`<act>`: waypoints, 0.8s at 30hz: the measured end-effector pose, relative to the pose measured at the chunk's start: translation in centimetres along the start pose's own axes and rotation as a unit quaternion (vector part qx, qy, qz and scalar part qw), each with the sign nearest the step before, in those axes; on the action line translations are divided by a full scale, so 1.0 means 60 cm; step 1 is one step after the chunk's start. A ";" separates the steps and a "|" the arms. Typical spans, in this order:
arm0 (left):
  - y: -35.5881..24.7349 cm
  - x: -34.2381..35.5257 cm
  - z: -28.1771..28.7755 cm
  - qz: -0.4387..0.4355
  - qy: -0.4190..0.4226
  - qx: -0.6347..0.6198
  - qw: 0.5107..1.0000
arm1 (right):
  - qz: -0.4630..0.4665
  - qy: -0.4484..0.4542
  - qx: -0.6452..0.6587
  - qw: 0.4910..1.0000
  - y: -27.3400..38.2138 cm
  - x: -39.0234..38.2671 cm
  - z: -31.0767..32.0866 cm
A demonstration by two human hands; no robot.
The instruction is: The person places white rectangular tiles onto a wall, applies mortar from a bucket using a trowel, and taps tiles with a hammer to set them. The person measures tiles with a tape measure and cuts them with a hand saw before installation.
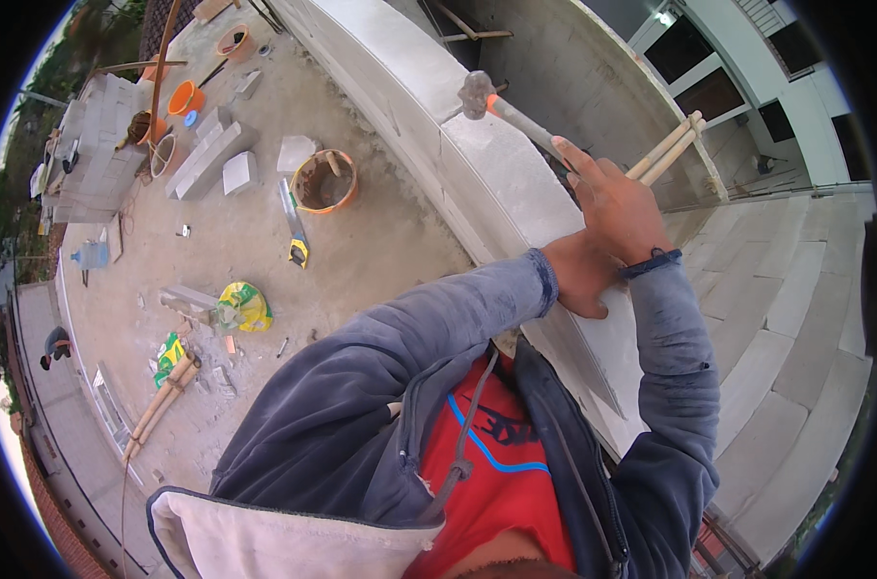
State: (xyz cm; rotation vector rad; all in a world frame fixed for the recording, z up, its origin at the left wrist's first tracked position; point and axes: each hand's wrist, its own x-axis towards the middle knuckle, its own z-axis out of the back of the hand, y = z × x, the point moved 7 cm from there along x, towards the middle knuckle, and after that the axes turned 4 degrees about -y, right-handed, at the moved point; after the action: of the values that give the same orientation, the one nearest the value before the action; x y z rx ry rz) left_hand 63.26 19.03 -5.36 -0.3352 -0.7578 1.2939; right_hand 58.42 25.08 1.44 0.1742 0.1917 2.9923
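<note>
Outdoors on a building site, above a bare floor (400, 236) and beside a long pale block wall (501, 164). Rests the left hand (583, 275) palm down on the wall, near the body; cannot tell curled fingers from straight ones, because of the other wrist above. Just beyond, seems to grasp a hammer (520, 120) with the right hand (620, 207), toward the tail of the handle, with two fingers rather straight. Holds the blunt grey head out over the wall top. By the look of it: stiff, head-heavy, hard to break; best taken low on the handle for swing, or nearer the orange collar for control. Likely dusty, so worth a firm wrap. As for the wall: rigid, perhaps chalky, prone to chip along edges; best pressed flat-palmed, away from corners. Past the knuckles, two wooden poles (662, 147). Down to the left, a handsaw (293, 217) just beside an orange-rimmed bucket (351, 193). Farther off, cut blocks (211, 159); at the far left, a bent-over person (57, 345).
</note>
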 end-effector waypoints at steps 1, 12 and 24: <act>-0.001 -0.002 0.002 0.010 -0.001 0.001 1.000 | -0.002 -0.012 0.004 1.000 0.007 -0.007 0.001; -0.003 0.008 -0.016 -0.051 -0.037 -0.012 0.998 | -0.109 -0.038 -0.017 0.993 0.034 -0.142 0.101; -0.124 0.083 -0.145 -0.009 0.195 0.205 0.959 | -0.577 -0.242 0.441 0.644 0.196 -0.917 -0.023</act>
State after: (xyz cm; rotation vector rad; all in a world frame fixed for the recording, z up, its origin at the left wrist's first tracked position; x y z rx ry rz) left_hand 74.97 23.35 -5.45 -0.2348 -0.1507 1.2812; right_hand 110.85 5.41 -4.16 0.6268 1.1452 1.2890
